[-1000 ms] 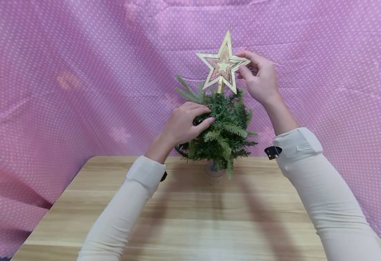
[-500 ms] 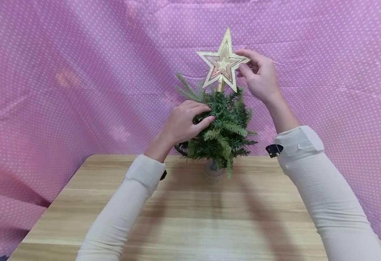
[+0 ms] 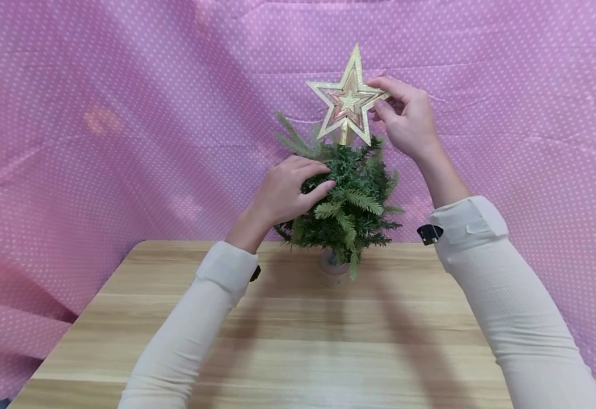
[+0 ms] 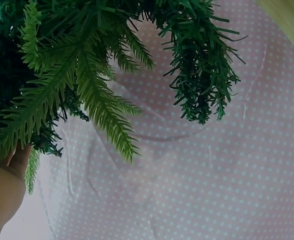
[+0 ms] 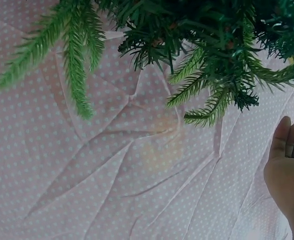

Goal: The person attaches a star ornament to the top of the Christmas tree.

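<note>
A small green artificial Christmas tree [image 3: 361, 199] stands at the far side of the wooden table, its pale pot [image 3: 332, 264] partly hidden under the branches. On its top sits a gold star tree topper [image 3: 348, 101], its short stem reaching down into the foliage. My right hand [image 3: 407, 116] pinches the star's right point between thumb and fingers. Lower on the left, my left hand [image 3: 290, 190] grips the upper branches, thumb in front and fingertips sunk in the needles. Only part of the left hand [image 4: 4, 195] shows below the branches in the left wrist view.
The light wooden table [image 3: 288, 346] spreads in front of the tree. Close behind it hangs a pink polka-dot cloth [image 3: 150, 113], which also falls along both sides. Lighter green sprigs [image 3: 293, 136] stick out at the tree's upper left.
The tree's pot and lower branches have shifted slightly to the left. Both hands keep their holds, and the star stays almost in place.
</note>
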`<act>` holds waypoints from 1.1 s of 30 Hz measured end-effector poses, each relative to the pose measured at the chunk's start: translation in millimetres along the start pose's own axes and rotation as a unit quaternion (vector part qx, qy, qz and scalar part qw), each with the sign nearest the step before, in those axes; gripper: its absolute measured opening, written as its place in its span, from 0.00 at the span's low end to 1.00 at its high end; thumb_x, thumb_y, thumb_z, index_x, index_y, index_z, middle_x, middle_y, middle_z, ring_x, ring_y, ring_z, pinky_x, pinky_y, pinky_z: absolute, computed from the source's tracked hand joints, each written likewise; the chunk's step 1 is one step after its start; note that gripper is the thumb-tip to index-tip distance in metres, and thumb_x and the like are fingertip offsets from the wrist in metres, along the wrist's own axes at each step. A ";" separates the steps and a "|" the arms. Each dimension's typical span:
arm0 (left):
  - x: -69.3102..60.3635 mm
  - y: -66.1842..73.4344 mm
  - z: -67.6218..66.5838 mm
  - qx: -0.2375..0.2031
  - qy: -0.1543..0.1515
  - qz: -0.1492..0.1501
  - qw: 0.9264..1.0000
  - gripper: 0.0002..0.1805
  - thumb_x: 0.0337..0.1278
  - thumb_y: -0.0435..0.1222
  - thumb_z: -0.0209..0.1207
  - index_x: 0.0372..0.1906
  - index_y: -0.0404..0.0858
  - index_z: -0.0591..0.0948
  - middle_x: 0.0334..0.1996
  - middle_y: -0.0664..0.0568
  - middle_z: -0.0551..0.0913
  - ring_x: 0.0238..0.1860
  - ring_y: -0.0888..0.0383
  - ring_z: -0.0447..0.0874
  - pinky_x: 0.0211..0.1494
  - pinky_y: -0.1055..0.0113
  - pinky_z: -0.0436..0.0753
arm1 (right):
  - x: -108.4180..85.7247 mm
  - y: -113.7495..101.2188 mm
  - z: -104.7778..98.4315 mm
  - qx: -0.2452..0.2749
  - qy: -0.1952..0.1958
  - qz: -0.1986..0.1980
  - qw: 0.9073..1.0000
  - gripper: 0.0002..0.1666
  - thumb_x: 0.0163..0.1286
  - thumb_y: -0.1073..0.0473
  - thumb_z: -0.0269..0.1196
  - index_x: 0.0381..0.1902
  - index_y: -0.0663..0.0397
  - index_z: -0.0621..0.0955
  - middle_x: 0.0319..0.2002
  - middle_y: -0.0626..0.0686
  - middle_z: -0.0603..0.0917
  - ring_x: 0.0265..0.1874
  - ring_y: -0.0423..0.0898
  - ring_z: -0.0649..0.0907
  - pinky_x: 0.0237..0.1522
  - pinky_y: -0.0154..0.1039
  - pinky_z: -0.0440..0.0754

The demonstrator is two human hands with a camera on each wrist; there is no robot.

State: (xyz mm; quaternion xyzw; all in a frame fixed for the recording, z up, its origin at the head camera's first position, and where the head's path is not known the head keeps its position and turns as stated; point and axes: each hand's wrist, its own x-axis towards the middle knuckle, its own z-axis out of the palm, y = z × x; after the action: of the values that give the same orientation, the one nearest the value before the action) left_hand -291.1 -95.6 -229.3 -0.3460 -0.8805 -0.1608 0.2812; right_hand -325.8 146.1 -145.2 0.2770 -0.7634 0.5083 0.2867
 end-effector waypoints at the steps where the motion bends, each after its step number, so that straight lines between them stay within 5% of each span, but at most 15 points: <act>1: 0.1 0.0 -0.1 0.000 -0.001 0.000 1.000 0.24 0.73 0.54 0.55 0.61 0.43 0.84 0.59 0.51 0.84 0.63 0.53 0.77 0.69 0.57 0.73 | 0.3 -0.5 0.0 -0.002 -0.001 0.001 1.000 0.22 0.72 0.75 0.56 0.60 0.59 0.83 0.51 0.61 0.86 0.32 0.44 0.84 0.36 0.27 0.82; 8: 0.6 0.8 -0.3 0.001 -0.002 -0.003 1.000 0.24 0.73 0.54 0.55 0.60 0.43 0.84 0.58 0.52 0.84 0.62 0.54 0.77 0.68 0.57 0.73 | 1.7 -2.1 -1.1 -0.010 -0.006 0.006 1.000 0.22 0.73 0.75 0.56 0.61 0.58 0.82 0.54 0.61 0.85 0.33 0.45 0.84 0.36 0.27 0.82; 21: 3.0 5.8 -0.4 0.002 -0.008 -0.010 1.000 0.24 0.73 0.54 0.55 0.61 0.44 0.83 0.58 0.52 0.84 0.62 0.53 0.77 0.68 0.55 0.73 | 6.2 -5.0 -4.5 -0.042 -0.027 0.026 0.998 0.22 0.74 0.72 0.56 0.61 0.53 0.83 0.55 0.59 0.85 0.34 0.45 0.83 0.21 0.25 0.73; 33: 3.7 3.6 -0.9 -0.006 -0.006 -0.005 1.000 0.23 0.73 0.53 0.56 0.60 0.43 0.84 0.57 0.51 0.84 0.62 0.51 0.77 0.68 0.55 0.74 | 4.2 -0.7 -5.8 -0.019 -0.033 0.037 0.999 0.22 0.76 0.70 0.55 0.63 0.49 0.82 0.52 0.56 0.85 0.38 0.45 0.84 0.30 0.30 0.78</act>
State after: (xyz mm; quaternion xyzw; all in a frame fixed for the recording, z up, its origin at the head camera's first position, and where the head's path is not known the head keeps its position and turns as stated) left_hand -290.5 -91.6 -226.1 -0.3441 -0.8830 -0.1651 0.2733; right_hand -327.3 150.8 -139.9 0.2595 -0.7918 0.4943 0.2477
